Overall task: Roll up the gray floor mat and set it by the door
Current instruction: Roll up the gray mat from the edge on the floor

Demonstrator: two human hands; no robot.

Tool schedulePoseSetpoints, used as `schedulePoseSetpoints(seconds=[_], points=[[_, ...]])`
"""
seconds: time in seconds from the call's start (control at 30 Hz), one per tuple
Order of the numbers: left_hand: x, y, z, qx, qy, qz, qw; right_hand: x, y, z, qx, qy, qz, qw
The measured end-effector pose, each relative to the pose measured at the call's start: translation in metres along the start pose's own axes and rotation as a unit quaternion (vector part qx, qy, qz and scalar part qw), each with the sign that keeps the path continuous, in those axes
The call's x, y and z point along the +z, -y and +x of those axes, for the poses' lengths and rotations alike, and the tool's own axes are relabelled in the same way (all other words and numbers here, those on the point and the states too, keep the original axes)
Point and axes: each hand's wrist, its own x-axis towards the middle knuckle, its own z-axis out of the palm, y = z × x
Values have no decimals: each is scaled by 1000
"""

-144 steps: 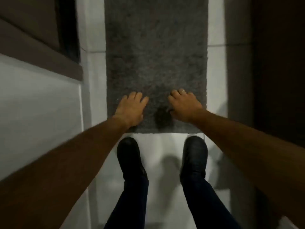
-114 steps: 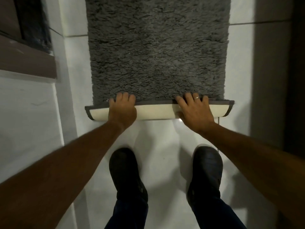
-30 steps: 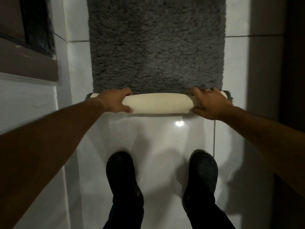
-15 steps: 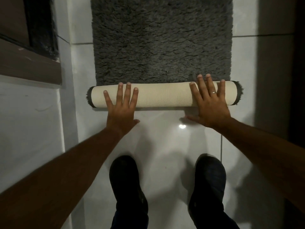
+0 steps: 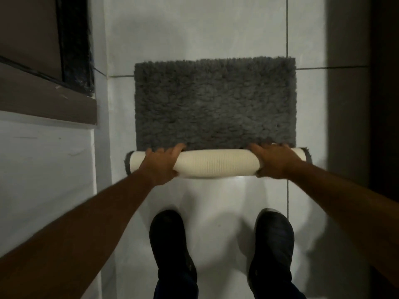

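Down on the glossy white tiled floor [image 5: 216, 35], the shaggy gray floor mat [image 5: 214, 104] is partly rolled, with its cream ribbed backing facing out on the rolled part [image 5: 216, 164] closest to the person, and a good stretch of gray pile lying flat beyond it. Left hand [image 5: 160, 164] is wrapped over the roll near its left end, fingers curled over the top onto the pile. Right hand [image 5: 273, 161] grips it the same way near the right end, with what looks like a ring on one finger. Two dark shoes [image 5: 170, 244] stand on the tile just behind the roll, well apart. Brown trim [image 5: 47, 98] runs along the wall on the left.
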Motion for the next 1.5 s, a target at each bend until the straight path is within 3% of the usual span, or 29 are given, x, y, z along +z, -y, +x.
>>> schedulePoseSetpoints(seconds=[0.07,0.17,0.3,0.37,0.5,0.57,0.73,0.87,0.93,1.1,1.27,1.33,1.5], points=[[0,3,0,15,18,-38,999,12,5,-11,8,-53,-27,998],[-9,11,10,6,-23,-21,999,37,7,-27,-9,-178,-70,981],[8,10,-2,0,-252,59,966,44,9,-23,26,-163,-86,983],[24,-3,-12,5,-313,40,949,32,11,-5,64,-131,-91,985],[25,-18,1,-43,-160,45,985,5,7,26,98,-118,-101,983],[13,-16,18,-67,-123,71,988,-2,5,26,100,-157,-92,978],[-46,2,60,-70,-144,93,983,-11,2,27,65,-220,-107,967],[-41,8,49,-44,-276,45,959,-33,-1,44,100,-242,-85,961],[-29,4,45,-42,-304,17,952,-42,-5,50,102,-255,-84,958],[-33,7,60,-60,-171,94,979,-40,-6,52,66,-219,-135,964],[-62,17,71,-24,-162,111,980,-57,-6,60,68,-184,-156,968],[-77,26,74,6,-113,98,989,-67,-11,62,50,-137,-122,982],[-80,21,61,16,114,30,993,-69,-8,53,44,73,-23,996]])
